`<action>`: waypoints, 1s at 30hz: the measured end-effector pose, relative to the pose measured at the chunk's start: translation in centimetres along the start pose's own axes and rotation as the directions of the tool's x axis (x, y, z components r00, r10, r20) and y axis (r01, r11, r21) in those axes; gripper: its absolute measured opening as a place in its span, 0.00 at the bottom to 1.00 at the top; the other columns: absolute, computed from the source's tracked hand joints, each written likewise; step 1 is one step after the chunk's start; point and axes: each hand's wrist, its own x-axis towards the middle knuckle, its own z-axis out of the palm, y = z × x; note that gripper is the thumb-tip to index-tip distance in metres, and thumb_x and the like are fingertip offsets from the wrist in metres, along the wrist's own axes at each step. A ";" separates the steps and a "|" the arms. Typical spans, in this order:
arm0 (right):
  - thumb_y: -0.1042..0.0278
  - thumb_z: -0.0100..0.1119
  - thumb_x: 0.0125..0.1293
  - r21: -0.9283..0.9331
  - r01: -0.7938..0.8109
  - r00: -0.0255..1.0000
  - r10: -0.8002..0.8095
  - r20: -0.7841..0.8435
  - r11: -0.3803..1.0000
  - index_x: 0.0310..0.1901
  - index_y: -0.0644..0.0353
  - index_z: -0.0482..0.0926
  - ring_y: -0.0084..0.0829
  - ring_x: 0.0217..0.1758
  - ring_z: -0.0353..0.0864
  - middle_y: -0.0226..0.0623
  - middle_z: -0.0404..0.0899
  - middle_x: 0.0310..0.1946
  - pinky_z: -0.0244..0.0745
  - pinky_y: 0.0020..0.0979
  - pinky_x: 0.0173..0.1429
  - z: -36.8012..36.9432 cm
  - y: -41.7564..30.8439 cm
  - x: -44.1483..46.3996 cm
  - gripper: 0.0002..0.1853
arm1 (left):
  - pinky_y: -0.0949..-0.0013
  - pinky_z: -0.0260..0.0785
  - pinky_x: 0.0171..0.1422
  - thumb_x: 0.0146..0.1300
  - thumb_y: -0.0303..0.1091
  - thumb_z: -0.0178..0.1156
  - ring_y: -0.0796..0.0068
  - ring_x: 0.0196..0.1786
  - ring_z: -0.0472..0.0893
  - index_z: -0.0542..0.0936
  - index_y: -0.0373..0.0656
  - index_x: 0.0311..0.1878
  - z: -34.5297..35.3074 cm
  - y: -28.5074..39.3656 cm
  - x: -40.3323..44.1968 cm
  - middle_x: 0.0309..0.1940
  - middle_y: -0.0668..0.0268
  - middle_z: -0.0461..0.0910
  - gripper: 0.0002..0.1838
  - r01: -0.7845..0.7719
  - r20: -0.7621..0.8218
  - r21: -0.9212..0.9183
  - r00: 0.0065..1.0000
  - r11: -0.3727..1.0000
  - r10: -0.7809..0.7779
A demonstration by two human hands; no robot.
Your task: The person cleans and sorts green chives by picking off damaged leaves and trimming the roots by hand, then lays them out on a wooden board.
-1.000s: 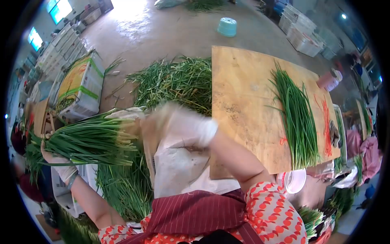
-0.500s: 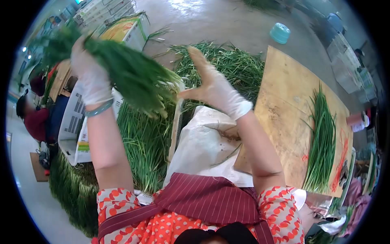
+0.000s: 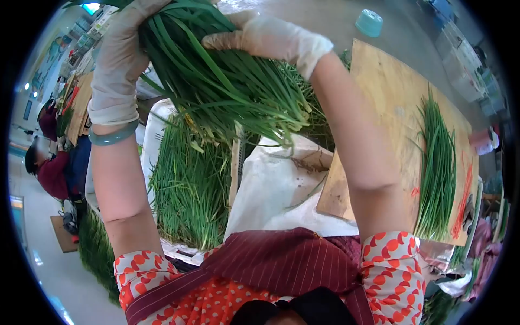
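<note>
A large loose bunch of garlic chives (image 3: 216,81) hangs in front of me, pale root ends pointing down to the right. My left hand (image 3: 122,51), in a whitish glove with a bangle at the wrist, is closed around its leafy end at the upper left. My right hand (image 3: 265,38), gloved too, grips the bunch from above, thumb across the leaves; its other fingers are partly hidden. Under the bunch stands a white crate (image 3: 236,168) filled with more chives (image 3: 189,184).
On my right a wooden board (image 3: 379,97) bears a neat chive bundle (image 3: 436,173) and red ties (image 3: 460,203). White sheeting (image 3: 265,189) lies between crate and board. A teal tub (image 3: 369,23) sits on the floor beyond. Another person (image 3: 51,168) is at the far left.
My right hand, which was apart from the chives with thumb and fingers spread, has come onto the bunch. The bunch is higher and nearer my view, still in my left hand.
</note>
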 end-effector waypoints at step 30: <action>0.60 0.68 0.53 0.477 -0.472 0.876 0.452 0.165 0.741 0.43 0.69 0.80 0.20 0.39 0.75 0.33 0.81 0.36 0.68 0.23 0.49 2.6 9.9 -10.7 0.22 | 0.66 0.65 0.62 0.45 0.52 0.70 0.66 0.55 0.74 0.63 0.29 0.59 -6.0 -4.7 -13.8 0.54 0.53 0.72 0.46 0.132 -0.534 0.768 0.671 0.626 0.514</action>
